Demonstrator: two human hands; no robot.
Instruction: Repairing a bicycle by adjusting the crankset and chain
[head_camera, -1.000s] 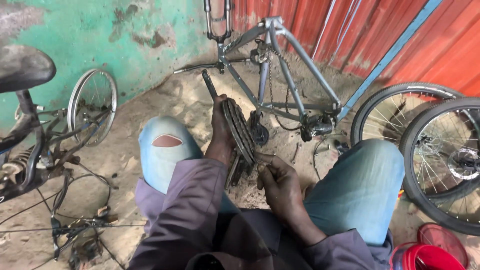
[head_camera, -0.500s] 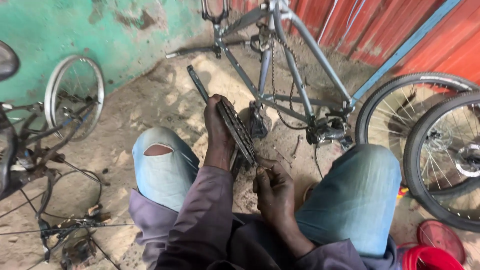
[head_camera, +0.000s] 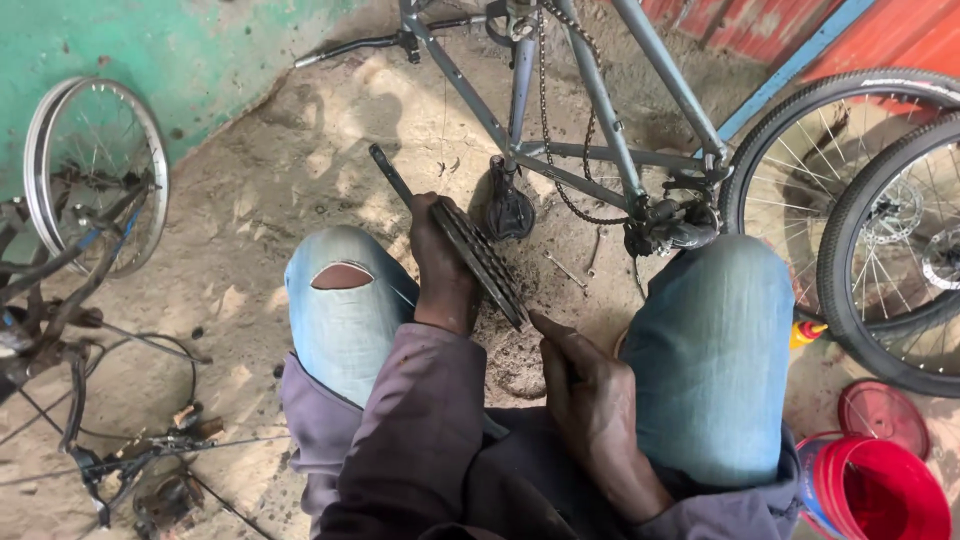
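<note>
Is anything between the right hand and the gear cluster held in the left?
Nothing visible. The left hand grips the gear cluster on edge between the knees; the right hand points a finger at its lower edge, gap open.

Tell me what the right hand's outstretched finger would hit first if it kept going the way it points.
Likely the gear cluster held in the left hand. The right hand points its finger up and left at the cluster's lower edge, almost touching; depth is unclear.

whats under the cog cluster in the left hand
Under the cog cluster held by the left hand lies dark, greasy sandy ground. The patch directly beneath is hidden by it.
</note>
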